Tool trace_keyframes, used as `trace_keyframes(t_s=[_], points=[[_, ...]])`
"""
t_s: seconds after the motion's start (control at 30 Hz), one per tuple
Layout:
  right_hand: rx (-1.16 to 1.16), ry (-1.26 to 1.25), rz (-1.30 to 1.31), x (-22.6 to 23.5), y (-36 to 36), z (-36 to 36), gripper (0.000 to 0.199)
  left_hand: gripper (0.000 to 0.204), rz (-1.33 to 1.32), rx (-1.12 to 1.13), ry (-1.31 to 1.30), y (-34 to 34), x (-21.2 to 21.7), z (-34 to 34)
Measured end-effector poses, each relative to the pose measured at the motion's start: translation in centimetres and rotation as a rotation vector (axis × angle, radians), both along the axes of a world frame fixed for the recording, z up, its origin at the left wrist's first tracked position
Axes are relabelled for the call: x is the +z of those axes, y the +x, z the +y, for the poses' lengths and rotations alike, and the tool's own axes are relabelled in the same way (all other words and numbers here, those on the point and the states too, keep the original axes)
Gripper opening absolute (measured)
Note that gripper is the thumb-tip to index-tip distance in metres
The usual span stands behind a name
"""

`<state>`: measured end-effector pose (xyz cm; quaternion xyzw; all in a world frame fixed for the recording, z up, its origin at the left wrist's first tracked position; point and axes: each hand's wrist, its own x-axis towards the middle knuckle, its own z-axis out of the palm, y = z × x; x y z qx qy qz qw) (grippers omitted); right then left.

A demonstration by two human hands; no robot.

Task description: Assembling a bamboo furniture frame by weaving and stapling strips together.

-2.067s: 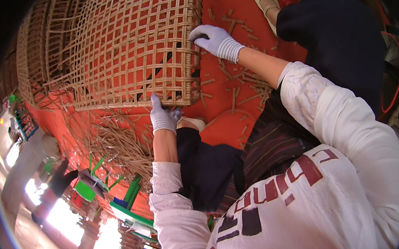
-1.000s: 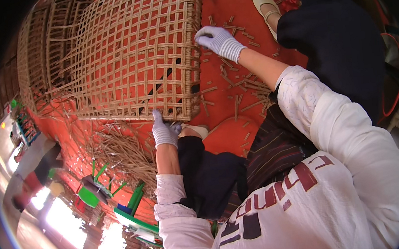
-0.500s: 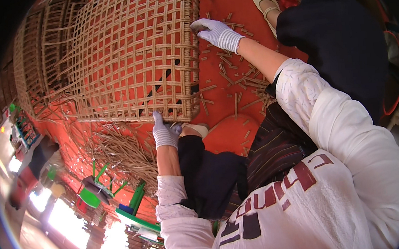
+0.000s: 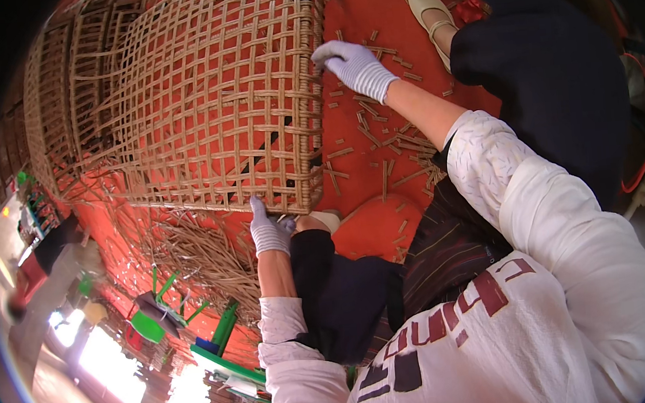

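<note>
I had tilted the woven cane panel (image 4: 216,104) further upright over the red floor (image 4: 384,219), my left hand (image 4: 268,232) gripping its bottom edge, right hand (image 4: 353,66) fingers pinching its side rim.

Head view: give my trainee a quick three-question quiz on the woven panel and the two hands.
1. True or false: both hands wear pale knit gloves.
2. Which hand grips the top corner of the woven panel? A) left hand B) right hand C) neither
3. Fill in: short cut cane pieces lie scattered on the ___ floor.

Key
1. True: the left hand and the right hand are both gloved.
2. B; the left hand is at the panel's lower corner.
3. Red: the red floor.
</note>
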<state>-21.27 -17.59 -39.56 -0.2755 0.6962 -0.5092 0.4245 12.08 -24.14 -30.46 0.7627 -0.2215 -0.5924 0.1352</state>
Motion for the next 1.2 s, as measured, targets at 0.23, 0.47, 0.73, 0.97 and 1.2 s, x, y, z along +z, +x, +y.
trace_keyframes(t_s=[0.23,0.47,0.73,0.97,1.2], points=[[-0.188,0.023,-0.103,-2.9,-1.6,-0.7,0.034,0.058,-0.017,-0.01,0.02,0.0,0.4,0.1],[-0.086,0.027,-0.025,-1.3,0.9,-1.2,0.035,0.058,0.047,-0.034,0.019,0.5,0.0,-0.1],[0.009,-0.046,-0.033,0.0,0.9,-1.0,0.027,0.061,0.066,-0.04,0.053,1.5,-0.6,-0.1],[-0.159,0.182,0.026,-1.4,-1.7,-3.2,0.035,0.061,0.096,-0.049,0.054,1.4,-0.4,0.0],[-0.063,0.144,0.014,-2.7,-0.8,-3.0,0.031,0.059,0.003,-0.036,0.07,0.8,0.3,0.0]])
